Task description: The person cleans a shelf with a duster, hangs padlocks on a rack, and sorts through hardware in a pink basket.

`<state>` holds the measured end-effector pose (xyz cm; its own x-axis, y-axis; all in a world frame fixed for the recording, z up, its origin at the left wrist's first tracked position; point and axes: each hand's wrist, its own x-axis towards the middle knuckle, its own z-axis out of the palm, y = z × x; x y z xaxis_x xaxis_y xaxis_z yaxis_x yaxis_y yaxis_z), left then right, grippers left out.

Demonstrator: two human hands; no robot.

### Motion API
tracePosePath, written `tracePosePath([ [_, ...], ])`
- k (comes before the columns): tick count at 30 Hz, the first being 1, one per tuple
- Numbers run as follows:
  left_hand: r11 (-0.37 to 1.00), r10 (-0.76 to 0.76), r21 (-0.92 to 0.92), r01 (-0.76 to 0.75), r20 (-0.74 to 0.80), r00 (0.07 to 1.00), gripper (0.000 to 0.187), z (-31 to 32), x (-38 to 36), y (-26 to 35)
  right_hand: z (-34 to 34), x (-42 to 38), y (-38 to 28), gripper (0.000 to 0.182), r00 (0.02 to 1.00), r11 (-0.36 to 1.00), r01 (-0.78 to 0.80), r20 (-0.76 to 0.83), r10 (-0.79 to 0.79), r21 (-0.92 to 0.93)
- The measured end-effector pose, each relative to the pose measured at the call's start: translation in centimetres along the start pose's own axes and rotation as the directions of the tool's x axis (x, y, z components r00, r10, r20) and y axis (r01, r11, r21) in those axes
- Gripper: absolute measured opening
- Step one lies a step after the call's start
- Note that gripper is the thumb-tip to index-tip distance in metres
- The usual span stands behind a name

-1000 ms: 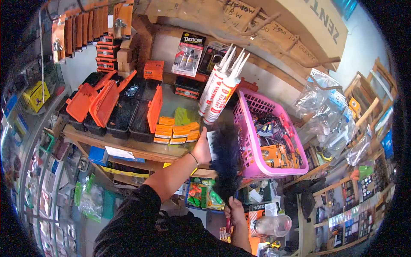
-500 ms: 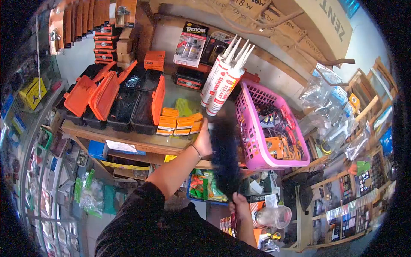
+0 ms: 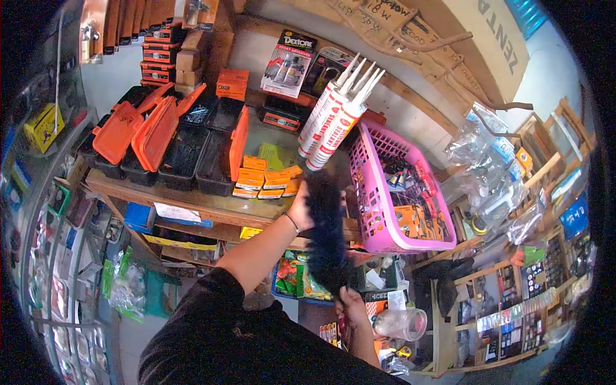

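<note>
A dark, fluffy duster (image 3: pixel 327 237) stands upright in front of me, its head reaching up to the sealant tubes. My right hand (image 3: pixel 353 307) is closed round its lower end. At the shelf edge, my left hand (image 3: pixel 300 210) is beside the upper part of the duster, which hides most of its fingers; whether it grips anything does not show. Several white silicone sealant tubes (image 3: pixel 330 125) stand just above the duster. Small orange-and-white boxes (image 3: pixel 264 181) are stacked left of them, close to my left hand.
A pink plastic basket (image 3: pixel 401 242) of packaged goods stands to the right. Black cases (image 3: pixel 215 160) with raised orange lids fill the shelf's left side. Underneath are a clear jar (image 3: pixel 401 324) and a blue tray (image 3: pixel 282 287) of colourful packets. Glass-fronted shelving lines the far left.
The view has shifted slightly, so the shelf goods appear a little further left. The duster and both hands have moved slightly left in view; my right hand keeps its hold.
</note>
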<state>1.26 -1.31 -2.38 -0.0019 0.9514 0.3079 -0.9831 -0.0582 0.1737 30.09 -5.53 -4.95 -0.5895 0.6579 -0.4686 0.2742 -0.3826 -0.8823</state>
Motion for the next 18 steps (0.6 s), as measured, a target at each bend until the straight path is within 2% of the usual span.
tracePosePath([
  [1, 1.0, 0.015, 0.009, -0.014, -0.195, 0.981, 0.075, 0.8, 0.0, 0.0, 0.3, -0.1, -0.3, 0.033, 0.995, 0.998, 0.05, -0.091, -0.047, 0.038],
  [2, 0.999, 0.03, -0.015, -0.031, -0.079, 0.996, 0.076, 1.5, -0.1, -0.2, 0.0, 0.2, -0.3, 0.034, 0.994, 0.998, 0.055, -0.099, -0.052, 0.031],
  [3, 0.999, 0.03, -0.018, -0.031, -0.084, 0.996, 0.075, 1.4, -0.1, -0.3, 0.1, 0.1, -0.4, 0.034, 0.994, 0.998, 0.055, -0.098, -0.052, 0.028],
  [5, 0.999, 0.015, -0.027, -0.02, -0.179, 0.984, 0.075, 1.4, -0.1, -0.2, 0.1, 0.0, -0.5, 0.034, 0.994, 0.995, -0.1, 0.04, 0.1, -0.021],
  [6, 0.999, 0.02, -0.024, -0.025, -0.173, 0.985, 0.075, 1.5, -0.1, -0.1, -0.3, 0.1, -0.3, 0.035, 0.984, 0.996, -0.058, 0.165, 0.067, -0.061],
  [7, 0.999, 0.031, -0.032, -0.035, -0.135, 0.99, 0.074, 1.6, -0.1, -0.1, -0.5, 0.2, -0.2, 0.035, 0.984, 0.996, -0.052, 0.168, 0.063, -0.068],
  [9, 0.997, 0.057, -0.049, -0.06, -0.063, 0.996, 0.074, 1.8, -0.2, -0.1, -0.5, 0.5, -0.3, 0.036, 1.0, 1.0, 0.008, -0.015, -0.008, -0.027],
  [11, 0.995, 0.086, -0.042, -0.095, -0.171, 0.981, 0.073, 2.1, 0.0, -0.4, -0.2, 0.4, -0.9, 0.034, 0.999, 1.0, 0.019, -0.031, -0.018, 0.019],
  [13, 0.995, 0.095, -0.015, -0.098, -0.113, 0.989, 0.071, 0.0, -0.1, -0.3, -0.9, 0.8, -0.2, 0.034, 0.993, 0.996, -0.086, 0.081, 0.085, 0.007],
  [14, 0.998, 0.057, -0.045, -0.052, 0.119, 0.991, 0.069, -1.5, -0.1, -0.3, -1.0, 0.8, -0.2, 0.034, 0.993, 0.996, -0.084, 0.079, 0.084, 0.003],
  [15, 0.998, 0.024, -0.064, -0.002, 0.346, 0.938, 0.068, -1.9, -0.2, -0.3, -1.0, 0.9, -0.1, 0.033, 0.997, 0.998, -0.057, 0.055, 0.057, -0.006],
  [16, 0.996, 0.029, -0.093, 0.006, 0.367, 0.93, 0.069, -2.2, -0.1, -0.3, -1.0, 1.0, -0.1, 0.033, 0.999, 0.999, -0.03, 0.033, 0.031, -0.016],
  [17, 0.996, 0.033, -0.095, 0.002, 0.367, 0.93, 0.069, -2.5, 0.3, -0.3, -1.0, 1.1, -0.1, 0.032, 1.0, 1.0, -0.006, 0.012, 0.006, -0.026],
  [18, 0.997, 0.044, -0.061, -0.038, 0.1, 0.994, 0.071, -1.2, 0.3, -0.2, -0.7, 1.0, -0.4, 0.03, 1.0, 1.0, 0.002, 0.017, -0.002, -0.011],
])
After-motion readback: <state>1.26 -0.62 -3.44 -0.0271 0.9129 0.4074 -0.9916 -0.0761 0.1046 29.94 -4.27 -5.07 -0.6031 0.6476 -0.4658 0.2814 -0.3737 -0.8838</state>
